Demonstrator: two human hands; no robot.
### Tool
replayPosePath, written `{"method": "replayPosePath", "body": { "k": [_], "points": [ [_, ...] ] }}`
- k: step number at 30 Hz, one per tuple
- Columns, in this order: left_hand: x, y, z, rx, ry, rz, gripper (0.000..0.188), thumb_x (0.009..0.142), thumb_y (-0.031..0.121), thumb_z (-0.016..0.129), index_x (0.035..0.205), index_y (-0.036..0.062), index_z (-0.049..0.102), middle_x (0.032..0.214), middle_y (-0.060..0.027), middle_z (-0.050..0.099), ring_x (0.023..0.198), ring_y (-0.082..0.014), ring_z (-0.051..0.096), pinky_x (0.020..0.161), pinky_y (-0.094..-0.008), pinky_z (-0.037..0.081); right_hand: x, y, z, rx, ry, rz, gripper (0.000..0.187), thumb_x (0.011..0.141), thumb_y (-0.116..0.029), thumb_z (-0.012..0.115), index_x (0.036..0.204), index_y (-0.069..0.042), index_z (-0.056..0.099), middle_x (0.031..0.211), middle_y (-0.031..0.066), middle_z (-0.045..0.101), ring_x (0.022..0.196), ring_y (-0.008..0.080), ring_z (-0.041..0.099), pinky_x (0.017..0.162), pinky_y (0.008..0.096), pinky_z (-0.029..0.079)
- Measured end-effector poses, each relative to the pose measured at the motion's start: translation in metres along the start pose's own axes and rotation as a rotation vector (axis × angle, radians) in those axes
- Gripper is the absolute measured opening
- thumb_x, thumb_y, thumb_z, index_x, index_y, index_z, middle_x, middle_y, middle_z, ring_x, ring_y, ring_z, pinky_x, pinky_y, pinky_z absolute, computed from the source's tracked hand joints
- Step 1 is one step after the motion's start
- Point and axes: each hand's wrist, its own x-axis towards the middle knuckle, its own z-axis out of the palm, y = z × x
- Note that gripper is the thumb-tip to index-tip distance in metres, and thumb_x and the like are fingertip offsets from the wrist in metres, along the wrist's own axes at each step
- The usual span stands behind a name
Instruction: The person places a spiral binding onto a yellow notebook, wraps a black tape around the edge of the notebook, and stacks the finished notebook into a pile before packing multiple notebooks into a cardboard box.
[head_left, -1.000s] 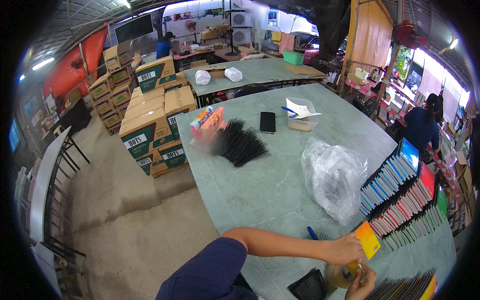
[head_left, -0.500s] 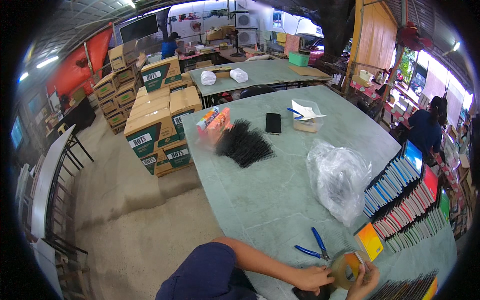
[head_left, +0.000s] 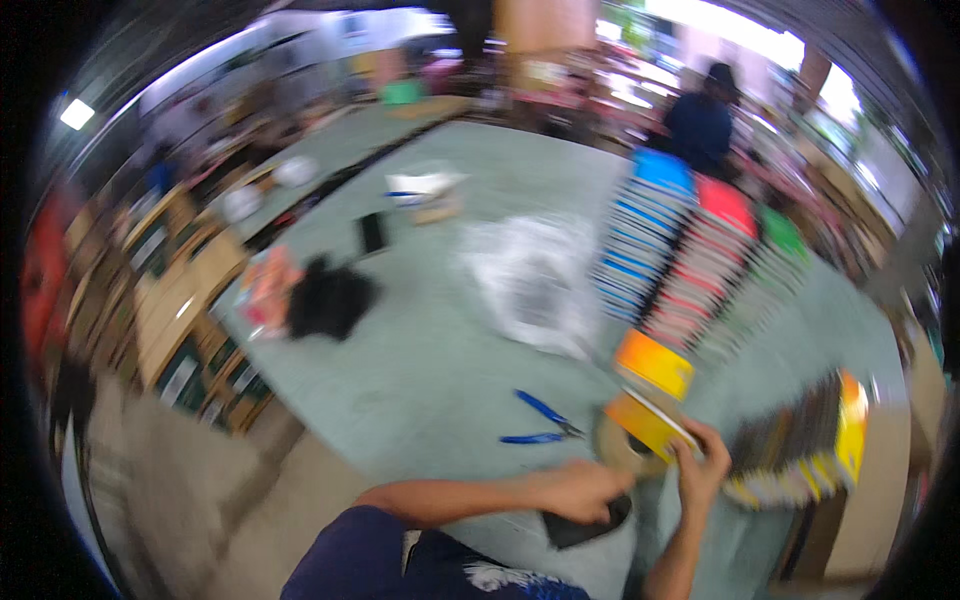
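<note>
My right hand (head_left: 703,462) is closed on an orange-yellow notebook (head_left: 640,424) with a pale spiral along its edge, gripping it at the right end. Partly covered by that notebook is a roll of tape (head_left: 612,446) on the table. My left hand (head_left: 585,490) is smeared by motion, over a dark flat object (head_left: 575,530) at the near edge; its fingers cannot be made out. Blue-handled cutting pliers (head_left: 545,425) lie spread on the table just beyond. Another yellow notebook (head_left: 655,363) lies beyond the one I hold.
Rows of blue (head_left: 640,230), red (head_left: 705,265) and green (head_left: 755,285) notebooks stand at the right, with yellow ones (head_left: 800,450) nearer. Clear plastic (head_left: 535,285), a black coil pile (head_left: 330,298), a phone (head_left: 372,233) and a plastic container (head_left: 435,212) occupy the green table.
The view has swung to the right, bringing the yellow notebook stack into fuller sight. The notebook in my right hand now shows its cover more fully. My left hand has blurred with movement.
</note>
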Motion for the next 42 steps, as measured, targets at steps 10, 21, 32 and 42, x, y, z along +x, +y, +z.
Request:
{"method": "replayPosePath", "body": {
  "k": [10,21,32,42],
  "points": [
    [0.017,0.013,-0.059,0.266,0.776,0.105,0.03,0.073,0.006,0.066,0.101,0.005,0.054,0.091,-0.0132,0.054,0.085,-0.0288,0.054,0.074,-0.0373,0.044,-0.017,0.02,-0.003,0.696,-0.021,0.311,0.019,0.082,0.0,0.057,0.1,0.004,0.061,0.102,0.0113,0.065,0.095,0.0139,0.059,0.085,0.0254,0.045],
    [0.026,0.022,-0.072,0.227,1.123,0.197,0.024,0.07,0.007,0.068,0.092,0.0064,0.058,0.087,-0.0106,0.052,0.079,-0.029,0.056,0.065,-0.0365,0.047,-0.021,0.018,0.007,0.748,-0.033,0.307,0.018,0.083,-0.002,0.058,0.101,0.001,0.061,0.097,0.008,0.065,0.089,0.0114,0.058,0.081,0.0242,0.045],
    [0.032,0.025,-0.048,0.219,0.739,0.229,0.022,0.07,0.002,0.067,0.09,0.004,0.058,0.086,-0.0115,0.053,0.076,-0.0279,0.054,0.066,-0.0337,0.046,-0.014,0.012,0.003,0.778,-0.066,0.317,0.024,0.079,0.004,0.058,0.104,0.002,0.059,0.1,0.0077,0.064,0.093,0.0125,0.057,0.084,0.0241,0.044],
    [0.02,0.016,0.003,0.16,0.17,0.062,0.028,0.074,0.023,0.07,0.094,0.0093,0.057,0.088,-0.011,0.055,0.084,-0.031,0.057,0.069,-0.0411,0.046,-0.017,0.012,0.002,0.741,-0.169,0.257,0.031,0.077,0.001,0.064,0.108,0.001,0.06,0.104,0.0082,0.064,0.097,0.0135,0.057,0.087,0.025,0.043]
  ]
}}
